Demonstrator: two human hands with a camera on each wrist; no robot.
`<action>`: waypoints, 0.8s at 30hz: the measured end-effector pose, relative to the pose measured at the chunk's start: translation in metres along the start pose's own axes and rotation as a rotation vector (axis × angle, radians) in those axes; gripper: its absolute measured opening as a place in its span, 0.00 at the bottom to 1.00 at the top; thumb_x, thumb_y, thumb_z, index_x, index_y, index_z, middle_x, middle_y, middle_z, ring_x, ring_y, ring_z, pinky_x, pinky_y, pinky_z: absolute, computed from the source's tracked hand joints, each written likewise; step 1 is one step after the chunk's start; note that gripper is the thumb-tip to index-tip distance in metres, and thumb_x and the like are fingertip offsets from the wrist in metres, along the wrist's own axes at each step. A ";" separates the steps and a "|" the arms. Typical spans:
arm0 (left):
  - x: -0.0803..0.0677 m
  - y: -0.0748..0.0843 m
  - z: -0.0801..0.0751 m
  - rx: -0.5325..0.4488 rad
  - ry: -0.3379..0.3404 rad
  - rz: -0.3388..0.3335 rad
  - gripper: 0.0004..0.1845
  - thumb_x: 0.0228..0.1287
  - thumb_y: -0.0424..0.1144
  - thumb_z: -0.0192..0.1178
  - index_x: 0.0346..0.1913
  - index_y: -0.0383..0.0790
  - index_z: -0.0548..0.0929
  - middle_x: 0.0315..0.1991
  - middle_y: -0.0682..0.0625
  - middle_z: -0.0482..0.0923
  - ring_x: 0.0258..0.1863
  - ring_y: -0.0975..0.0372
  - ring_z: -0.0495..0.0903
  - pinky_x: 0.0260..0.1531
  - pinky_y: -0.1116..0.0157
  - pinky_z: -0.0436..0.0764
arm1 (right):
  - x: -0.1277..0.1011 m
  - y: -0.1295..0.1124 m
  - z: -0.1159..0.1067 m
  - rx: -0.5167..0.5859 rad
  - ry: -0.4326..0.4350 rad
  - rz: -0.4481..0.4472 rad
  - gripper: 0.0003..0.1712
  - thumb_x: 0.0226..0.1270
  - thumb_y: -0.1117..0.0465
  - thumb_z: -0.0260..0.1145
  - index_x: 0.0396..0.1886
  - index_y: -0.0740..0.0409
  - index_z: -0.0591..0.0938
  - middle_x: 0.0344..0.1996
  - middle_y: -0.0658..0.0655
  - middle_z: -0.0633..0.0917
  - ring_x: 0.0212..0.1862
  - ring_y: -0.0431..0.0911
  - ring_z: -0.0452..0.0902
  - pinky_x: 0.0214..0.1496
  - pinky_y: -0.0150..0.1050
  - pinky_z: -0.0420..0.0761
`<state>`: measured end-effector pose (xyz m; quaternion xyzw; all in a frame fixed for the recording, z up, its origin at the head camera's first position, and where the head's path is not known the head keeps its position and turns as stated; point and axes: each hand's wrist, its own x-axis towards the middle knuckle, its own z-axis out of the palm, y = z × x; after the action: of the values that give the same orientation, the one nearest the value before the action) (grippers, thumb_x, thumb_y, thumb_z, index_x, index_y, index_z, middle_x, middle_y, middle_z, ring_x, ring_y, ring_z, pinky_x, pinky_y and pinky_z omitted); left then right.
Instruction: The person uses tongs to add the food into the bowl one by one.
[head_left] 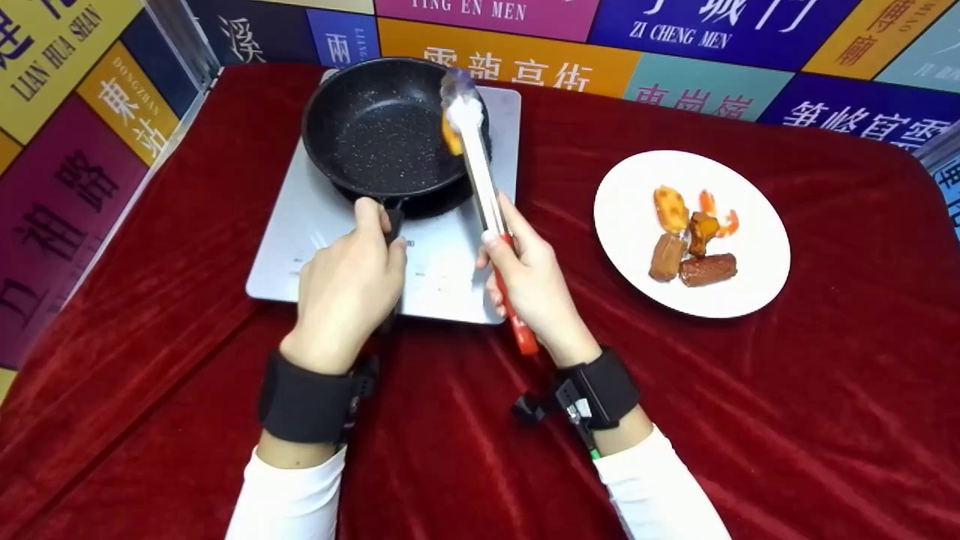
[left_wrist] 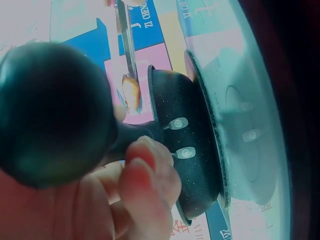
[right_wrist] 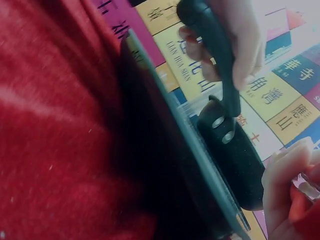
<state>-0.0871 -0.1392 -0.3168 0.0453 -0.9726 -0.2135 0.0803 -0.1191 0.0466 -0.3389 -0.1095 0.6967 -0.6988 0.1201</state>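
Note:
A black speckled frying pan [head_left: 382, 135] stands on a silver induction cooktop [head_left: 450, 289], slightly lifted or tilted at its right side, I cannot tell which. My left hand [head_left: 351, 281] grips its black handle [left_wrist: 132, 137], thumb along the top. With my right hand [head_left: 532, 281] I hold metal tongs [head_left: 484, 180] with red grips, their tips over the pan's right rim. An orange-yellow piece of food [head_left: 451, 135] is at the tips; the left wrist view shows it there too, beside the pan. The pan's visible inner base is bare.
To the right lies a white plate [head_left: 705, 296] with several food pieces: a yellow slice [head_left: 670, 208], browned chunks [head_left: 667, 256], a sausage-like piece [head_left: 709, 270] and small orange-red bits. Dark red velvet cloth [head_left: 450, 450] covers the table. Printed panels [head_left: 510, 64] border the back and left.

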 end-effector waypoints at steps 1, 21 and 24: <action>0.000 0.001 0.000 0.001 0.003 0.002 0.12 0.63 0.46 0.48 0.42 0.45 0.63 0.18 0.46 0.73 0.15 0.50 0.72 0.15 0.54 0.65 | -0.001 -0.001 0.000 -0.033 -0.001 0.002 0.29 0.68 0.60 0.51 0.67 0.42 0.56 0.28 0.65 0.73 0.11 0.45 0.65 0.10 0.38 0.68; 0.001 0.003 0.000 -0.009 -0.022 0.004 0.11 0.63 0.45 0.47 0.43 0.45 0.64 0.19 0.46 0.72 0.17 0.50 0.73 0.15 0.55 0.65 | 0.001 0.019 -0.028 -0.683 -0.004 -0.234 0.29 0.66 0.51 0.52 0.65 0.30 0.56 0.21 0.48 0.77 0.09 0.38 0.67 0.14 0.33 0.70; 0.000 0.002 0.000 -0.013 -0.027 0.001 0.11 0.63 0.45 0.47 0.43 0.44 0.64 0.20 0.46 0.73 0.17 0.50 0.73 0.16 0.55 0.65 | -0.001 0.018 -0.031 -0.796 -0.005 -0.274 0.29 0.67 0.50 0.51 0.66 0.34 0.56 0.20 0.45 0.76 0.10 0.35 0.67 0.20 0.30 0.70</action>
<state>-0.0876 -0.1373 -0.3156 0.0413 -0.9722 -0.2202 0.0674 -0.1280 0.0759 -0.3570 -0.2407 0.8910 -0.3842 -0.0240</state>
